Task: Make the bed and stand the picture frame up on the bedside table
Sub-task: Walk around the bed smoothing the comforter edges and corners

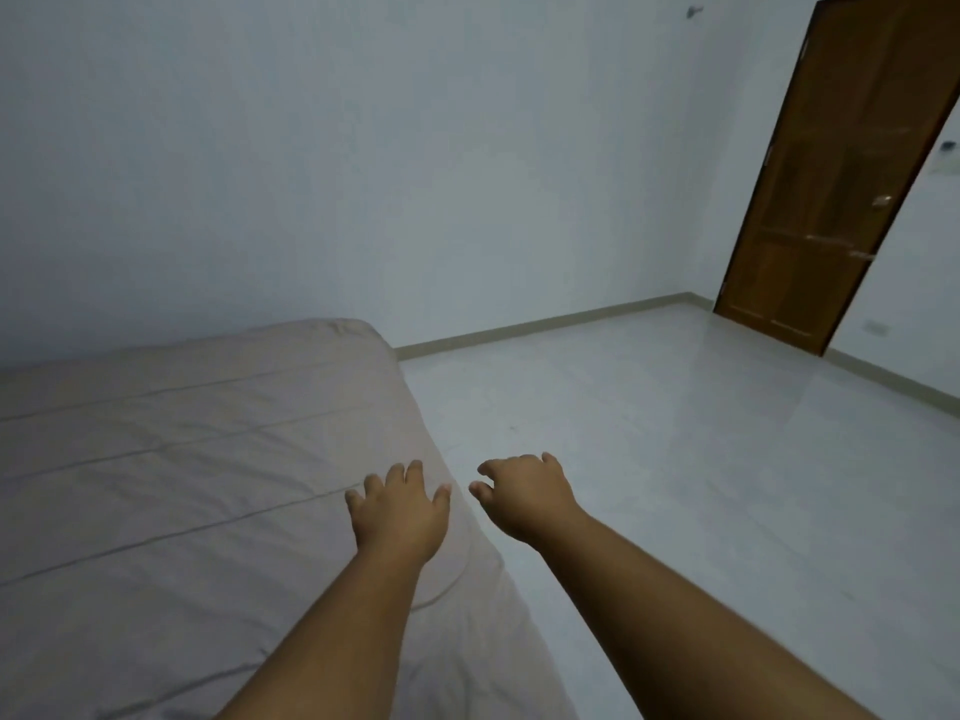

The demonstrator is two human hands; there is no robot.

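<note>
Head view: looks forward-down, close over bed (pixel 182 459) edge, floor (pixel 675 459) beyond.

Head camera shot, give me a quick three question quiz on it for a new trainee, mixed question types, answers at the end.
1. True or false: the left hand is gripping a pillow.
2. Which hand is out past the edge of the bed, over the floor? A) left B) right
3. Fill in: the brown door stands in the far ____ corner of the view.

Key:
1. False; it is spread open, palm down, over the bed cover, holding nothing.
2. B; the right hand is off the bed, fingers loosely curled, empty.
3. Right.
</note>
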